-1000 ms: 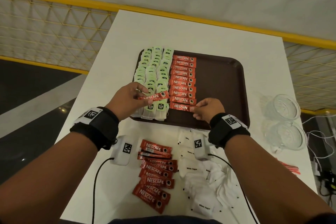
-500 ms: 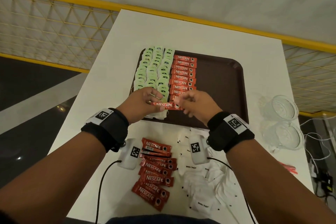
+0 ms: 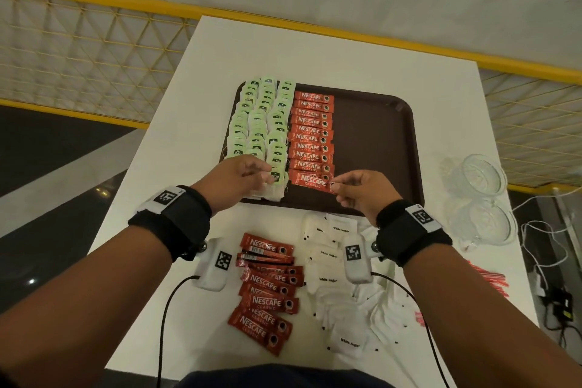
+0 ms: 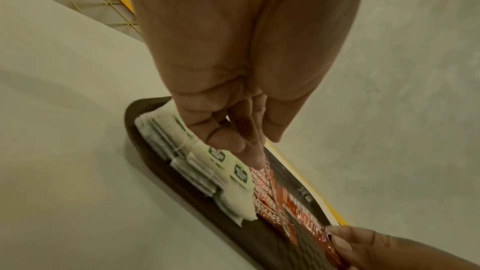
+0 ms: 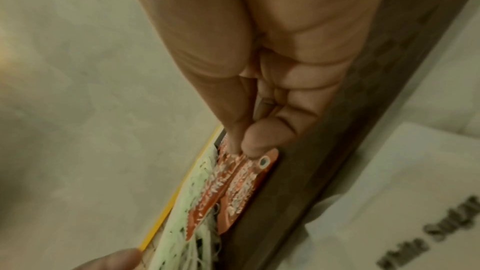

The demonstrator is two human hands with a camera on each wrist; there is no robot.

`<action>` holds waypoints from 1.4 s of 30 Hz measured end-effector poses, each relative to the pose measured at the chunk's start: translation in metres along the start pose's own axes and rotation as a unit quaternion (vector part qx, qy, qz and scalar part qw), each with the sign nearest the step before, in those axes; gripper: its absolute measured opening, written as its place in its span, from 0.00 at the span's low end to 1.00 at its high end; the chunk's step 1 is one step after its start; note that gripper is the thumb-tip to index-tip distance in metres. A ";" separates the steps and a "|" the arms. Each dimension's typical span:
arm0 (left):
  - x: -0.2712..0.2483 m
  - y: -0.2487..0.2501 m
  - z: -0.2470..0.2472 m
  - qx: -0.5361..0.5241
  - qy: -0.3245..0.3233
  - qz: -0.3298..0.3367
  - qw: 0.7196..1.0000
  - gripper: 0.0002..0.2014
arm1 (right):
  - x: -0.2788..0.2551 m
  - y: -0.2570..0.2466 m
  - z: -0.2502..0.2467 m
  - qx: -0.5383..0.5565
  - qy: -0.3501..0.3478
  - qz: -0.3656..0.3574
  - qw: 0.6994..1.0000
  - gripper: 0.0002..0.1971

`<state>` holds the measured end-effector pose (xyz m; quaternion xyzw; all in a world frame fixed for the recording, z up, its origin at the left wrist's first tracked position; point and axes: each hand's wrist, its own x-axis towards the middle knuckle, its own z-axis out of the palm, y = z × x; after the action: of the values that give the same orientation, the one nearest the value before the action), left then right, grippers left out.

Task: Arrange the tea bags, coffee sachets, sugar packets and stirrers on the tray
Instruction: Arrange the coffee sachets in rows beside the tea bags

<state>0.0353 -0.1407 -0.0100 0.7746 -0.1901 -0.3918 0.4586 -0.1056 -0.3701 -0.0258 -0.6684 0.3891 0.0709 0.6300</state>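
So, nearest coffee sachet (image 3: 311,180) on the tray (image 3: 378,135), pinched at its right end.
Right hand (image 3: 362,190) grips it thumb-and-fingertip; left hand (image 3: 239,176) has loosely curled fingers on the tea bags (image 3: 261,123), holding nothing.

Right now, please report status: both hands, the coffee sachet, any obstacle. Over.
Right hand pinches the nearest red Nescafe coffee sachet by its end, low over the dark brown plastic tray. Left hand rests on green-tagged tea bags. No obstacle seen.
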 end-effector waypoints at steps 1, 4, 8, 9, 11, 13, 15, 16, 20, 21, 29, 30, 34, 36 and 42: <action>-0.002 -0.002 -0.002 0.015 0.011 0.004 1.000 0.07 | 0.003 0.003 -0.001 -0.022 0.008 0.008 1.000 0.07; -0.008 -0.009 -0.002 0.068 0.036 0.022 0.997 0.07 | 0.013 0.009 0.003 -0.075 0.035 0.021 0.996 0.07; -0.019 -0.022 -0.004 0.111 0.018 0.038 0.993 0.06 | 0.023 0.010 0.011 -0.146 0.105 0.018 0.984 0.12; -0.022 -0.025 -0.005 0.121 0.014 0.042 0.992 0.06 | 0.024 0.010 0.013 -0.159 0.120 0.017 0.980 0.13; -0.028 -0.030 -0.005 0.151 0.011 0.045 0.987 0.05 | 0.025 0.011 0.016 -0.175 0.140 0.017 0.974 0.15; -0.035 -0.035 -0.004 0.178 0.007 0.044 0.983 0.05 | 0.026 0.011 0.019 -0.191 0.145 0.016 0.971 0.17; -0.040 -0.040 -0.001 0.197 -0.001 0.040 0.980 0.05 | 0.027 0.010 0.020 -0.208 0.144 0.014 0.967 0.19; -0.043 -0.043 0.000 0.207 -0.005 0.037 0.978 0.05 | 0.028 0.010 0.020 -0.214 0.144 0.014 0.966 0.19; -0.052 -0.052 0.002 0.267 -0.001 0.040 0.963 0.06 | 0.024 0.008 0.019 -0.226 0.144 0.007 0.963 0.19; -0.054 -0.054 0.003 0.273 0.002 0.043 0.961 0.06 | 0.022 0.007 0.019 -0.236 0.149 -0.005 0.960 0.19; -0.065 -0.065 0.016 0.379 -0.062 0.067 0.921 0.21 | -0.038 -0.006 0.058 -0.441 -0.094 -0.150 0.880 0.10; -0.065 -0.067 0.018 0.398 -0.069 0.069 0.912 0.25 | -0.044 -0.003 0.066 -0.480 -0.134 -0.148 0.854 0.12; -0.065 -0.069 0.026 0.451 -0.073 0.078 0.886 0.30 | -0.056 0.009 0.085 -0.570 -0.177 -0.154 0.787 0.18; -0.065 -0.068 0.028 0.453 -0.069 0.094 0.884 0.24 | -0.062 0.013 0.088 -0.599 -0.189 -0.151 0.764 0.20; -0.065 -0.065 0.034 0.434 -0.047 0.084 0.896 0.14 | -0.077 0.024 0.095 -0.655 -0.157 -0.193 0.713 0.19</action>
<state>-0.0358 -0.0838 -0.0469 0.8584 -0.4272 -0.2665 0.0985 -0.1359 -0.2496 -0.0181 -0.9534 0.0029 0.2891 0.0862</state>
